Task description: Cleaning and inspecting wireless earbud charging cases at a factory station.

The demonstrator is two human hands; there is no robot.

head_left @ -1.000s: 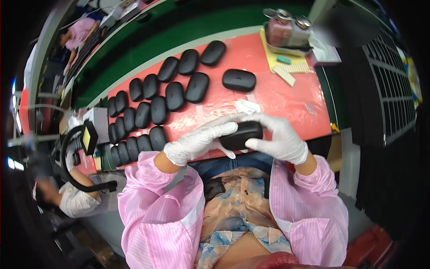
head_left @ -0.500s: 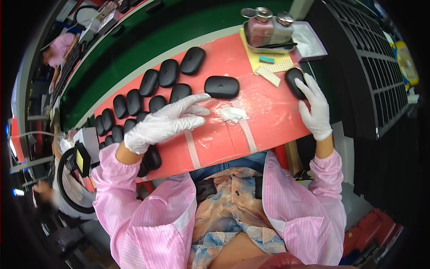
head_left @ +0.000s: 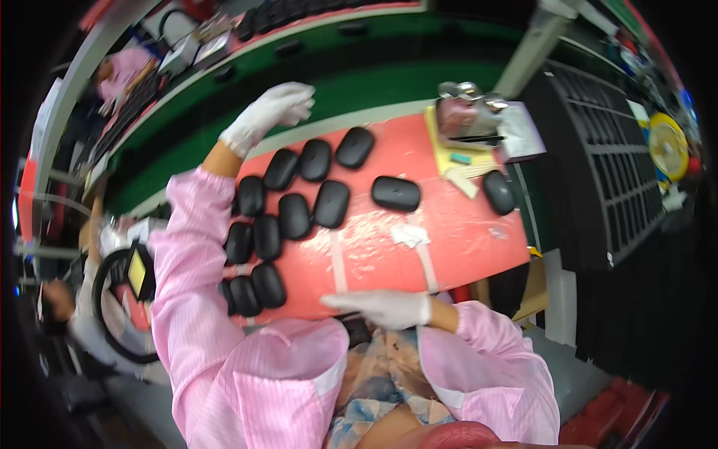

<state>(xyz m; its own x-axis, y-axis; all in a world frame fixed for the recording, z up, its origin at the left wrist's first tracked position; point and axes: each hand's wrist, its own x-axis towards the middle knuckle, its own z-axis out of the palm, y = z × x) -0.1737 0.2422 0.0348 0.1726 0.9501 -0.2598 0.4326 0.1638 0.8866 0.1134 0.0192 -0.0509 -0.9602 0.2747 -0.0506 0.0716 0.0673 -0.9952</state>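
The left arm (head_left: 193, 239) is stretched long and forward, up past the tabletop's (head_left: 479, 239) left side. The left hand (head_left: 273, 114), white-gloved, is in the air by the far edge, toward the far left corner, fingers loosely bent and pointing right, a little blurred. A strip of bare wrist (head_left: 222, 159) shows below it. The right arm (head_left: 493, 337) is folded in close to the body; the right hand (head_left: 385, 307), gloved too, lies level across the near edge, fingers straight, together and pointing left.
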